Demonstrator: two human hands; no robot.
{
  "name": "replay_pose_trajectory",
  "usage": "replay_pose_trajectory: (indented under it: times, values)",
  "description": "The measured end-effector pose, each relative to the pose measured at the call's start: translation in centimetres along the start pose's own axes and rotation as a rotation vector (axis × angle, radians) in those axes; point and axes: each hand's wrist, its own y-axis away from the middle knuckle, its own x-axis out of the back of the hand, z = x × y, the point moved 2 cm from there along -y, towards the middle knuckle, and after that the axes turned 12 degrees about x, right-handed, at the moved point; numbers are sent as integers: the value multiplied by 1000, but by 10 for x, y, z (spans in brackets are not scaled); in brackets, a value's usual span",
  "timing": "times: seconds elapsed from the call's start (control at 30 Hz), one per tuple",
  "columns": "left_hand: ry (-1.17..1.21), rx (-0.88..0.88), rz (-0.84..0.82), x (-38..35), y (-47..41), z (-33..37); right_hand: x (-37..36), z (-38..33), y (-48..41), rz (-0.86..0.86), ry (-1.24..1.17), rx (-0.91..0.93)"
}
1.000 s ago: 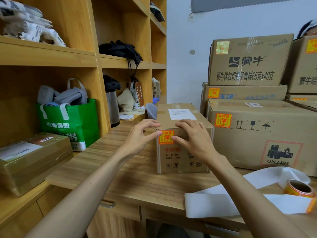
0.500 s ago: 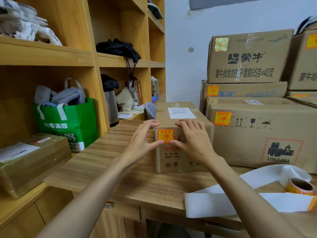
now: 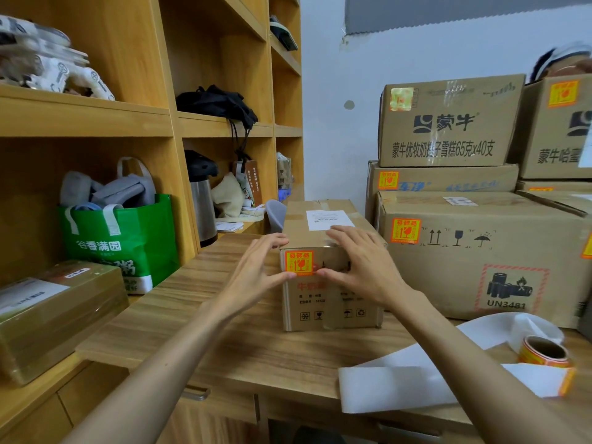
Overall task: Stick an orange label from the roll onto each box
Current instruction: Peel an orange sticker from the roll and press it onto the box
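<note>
Wooden desk (image 3: 256, 354): small box (image 3: 330, 299) near its edge, both hands' (image 3: 256, 270) (image 3: 362, 267) grip released, flanking orange label (image 3: 299, 262).

Worktop (image 3: 250, 341): wood-grain laminate, matt, streaked brown. Small box (image 3: 333, 302): plain brown cardboard, matt, with glossy clear tape on its seams. Orange label (image 3: 299, 262): smooth printed paper, slight sheen. Label roll (image 3: 544, 352): cardboard core, with white backing paper (image 3: 394, 386), smooth, trailing loose. Shelving (image 3: 134, 116): light wood finish. Green bag (image 3: 128, 241): soft woven cloth. Flask (image 3: 203, 209): brushed metal body.
</note>
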Motion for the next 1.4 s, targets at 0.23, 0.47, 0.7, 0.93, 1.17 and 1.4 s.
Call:
replay_pose_trajectory:
  times: [0.23,0.47,0.7,0.93,1.17,1.4]
  values:
    - [-65,97,-18,49,8,-41,18,19,15,-30,-132,-80]
    - [-321,114,118,87,18,-64,-7,-36,-9,23,-124,-14]
    - [-266,57,149,72,44,-28,-31,-79,-40,59,-176,-44]
    - [-301,228,171,63,46,-39,-24,-95,-56,14,-299,0]
    - [-215,257,107,98,54,-64,-8,-48,-35,164,-532,-279]
    - [178,451,38,142,58,-112,-26,-7,-12,166,-751,-613]
